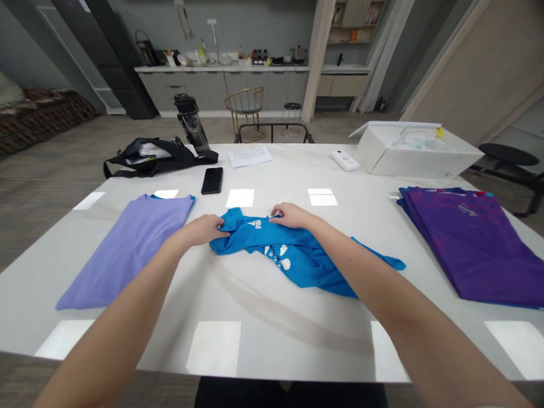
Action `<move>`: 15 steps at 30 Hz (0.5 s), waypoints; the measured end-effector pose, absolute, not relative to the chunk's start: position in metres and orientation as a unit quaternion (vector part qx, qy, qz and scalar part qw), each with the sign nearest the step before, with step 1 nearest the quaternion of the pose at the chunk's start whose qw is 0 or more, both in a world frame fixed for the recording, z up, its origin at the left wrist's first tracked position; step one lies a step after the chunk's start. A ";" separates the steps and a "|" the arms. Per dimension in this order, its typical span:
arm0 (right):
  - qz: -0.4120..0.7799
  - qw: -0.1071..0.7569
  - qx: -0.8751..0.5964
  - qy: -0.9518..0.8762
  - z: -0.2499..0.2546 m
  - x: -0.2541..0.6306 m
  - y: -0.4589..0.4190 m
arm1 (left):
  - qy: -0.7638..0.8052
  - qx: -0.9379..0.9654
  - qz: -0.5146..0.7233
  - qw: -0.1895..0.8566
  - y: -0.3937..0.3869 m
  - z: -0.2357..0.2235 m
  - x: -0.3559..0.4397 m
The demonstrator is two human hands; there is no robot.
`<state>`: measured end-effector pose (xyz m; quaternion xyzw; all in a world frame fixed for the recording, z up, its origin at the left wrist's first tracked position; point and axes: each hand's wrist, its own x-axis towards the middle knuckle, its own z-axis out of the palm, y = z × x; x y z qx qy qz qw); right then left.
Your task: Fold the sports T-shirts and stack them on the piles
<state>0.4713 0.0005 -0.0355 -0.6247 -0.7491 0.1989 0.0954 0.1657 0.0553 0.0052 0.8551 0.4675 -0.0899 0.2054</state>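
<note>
A blue T-shirt (pixel 301 265) with white print lies crumpled across the middle of the white table. My left hand (pixel 207 229) pinches the shirt's left end, fingers closed on the fabric. Further right, my right hand (pixel 291 216) grips the upper edge close to a small white logo. My right forearm passes over the shirt and hides part of it. To the left rests a folded lilac shirt (pixel 135 247), with a blue edge showing beneath. At the right is a stack of folded purple shirts (pixel 478 244); neither hand touches these.
Along the far side of the table (pixel 277 346) are a black bag (pixel 157 157), a dark bottle (pixel 192 124), a phone (pixel 212 180), a printed sheet (pixel 251 156), a small white device (pixel 345 161) and an open white box (pixel 413 151). A chair back (pixel 273 132) stands behind.
</note>
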 end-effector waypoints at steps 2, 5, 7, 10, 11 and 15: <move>0.203 0.046 -0.616 -0.759 -0.038 0.461 0.010 | 0.431 0.871 -0.043 0.230 0.052 0.004 0.157; 0.207 -0.020 -0.626 -0.752 -0.026 0.473 0.012 | 0.426 0.871 0.013 0.244 0.054 0.013 0.145; 0.189 -0.013 -0.657 -0.730 -0.011 0.498 0.006 | 0.446 0.864 0.048 0.228 0.062 0.024 0.138; 0.143 0.058 -0.716 -0.680 0.013 0.554 -0.015 | 0.476 0.850 0.138 0.178 0.080 0.042 0.132; 0.140 0.091 -0.728 -0.665 0.020 0.574 -0.026 | 0.485 0.843 0.172 0.159 0.087 0.047 0.133; 0.161 0.124 -0.739 -0.642 0.040 0.644 -0.078 | 0.491 0.828 0.212 0.166 0.104 0.058 0.143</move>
